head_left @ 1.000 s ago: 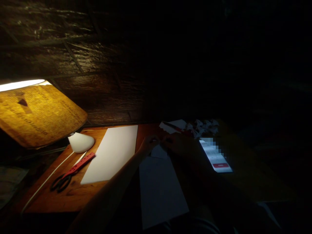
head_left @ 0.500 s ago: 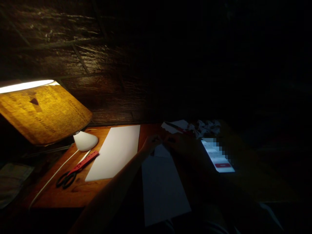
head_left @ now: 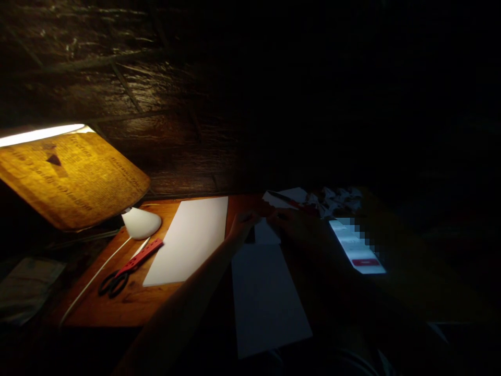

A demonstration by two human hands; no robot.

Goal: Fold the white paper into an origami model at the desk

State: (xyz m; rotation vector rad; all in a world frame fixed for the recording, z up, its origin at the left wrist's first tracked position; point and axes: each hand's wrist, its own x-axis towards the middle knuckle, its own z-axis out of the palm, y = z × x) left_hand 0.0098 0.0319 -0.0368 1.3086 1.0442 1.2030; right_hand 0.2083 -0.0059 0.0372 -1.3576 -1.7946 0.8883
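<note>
A long sheet of white paper [head_left: 268, 300] lies in front of me on the wooden table [head_left: 129, 303], mostly in shadow. Its far end is folded over. My left hand [head_left: 243, 224] rests at the far left corner of that fold, fingers curled and pressed on the paper. Opposite it, my right hand [head_left: 291, 222] lies very dark at the far right corner, on the same folded edge. How its fingers lie is hard to make out.
A second white sheet [head_left: 190, 240] lies to the left in the lamp light. Scissors with a red sheath [head_left: 131, 266] and a white cable lie beside the white lamp base [head_left: 141, 223] under a printed shade [head_left: 66, 175]. A lit phone [head_left: 357, 246], crumpled paper [head_left: 336, 198] at the right.
The camera view has drifted a little, so everything sits slightly further right and higher. Both hands have stayed at the folded far end of the sheet.
</note>
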